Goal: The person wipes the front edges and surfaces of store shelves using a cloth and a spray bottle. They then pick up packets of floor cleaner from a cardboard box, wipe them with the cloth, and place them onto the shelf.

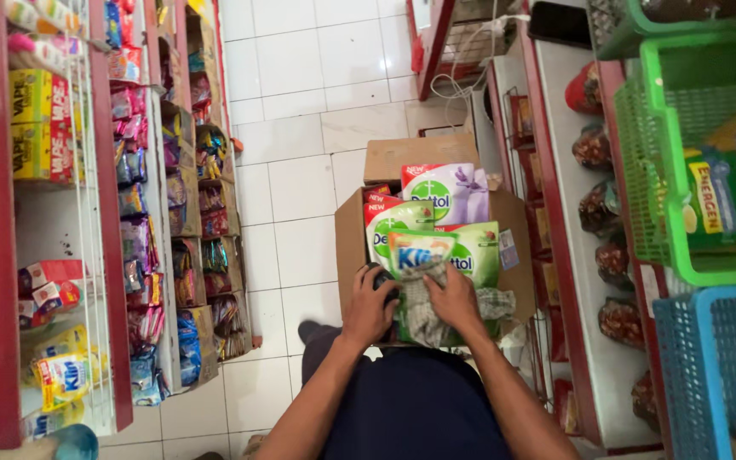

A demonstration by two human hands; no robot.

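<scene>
Right hand [456, 300]: fingers spread flat on grey cloth [423, 315] over green pouch [423, 255]. Left hand [370, 308]: fingers curled around dark object [382, 279]. Both above cardboard box [351, 243].

An open brown cardboard box [351, 238] on the floor holds green-and-white refill pouches [470, 251] and a white-purple one [453, 189]. Yellow-and-red cartons [36, 128] sit on the left shelf; green sachets [713, 200] fill a green basket [641, 170].

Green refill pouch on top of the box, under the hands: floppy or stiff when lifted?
Likely floppy: the green pouch is a soft bag lying slumped on other pouches in the cardboard box. Probably slippery too, given its glossy film. The right hand presses a cloth on it, so it may shift.
</scene>
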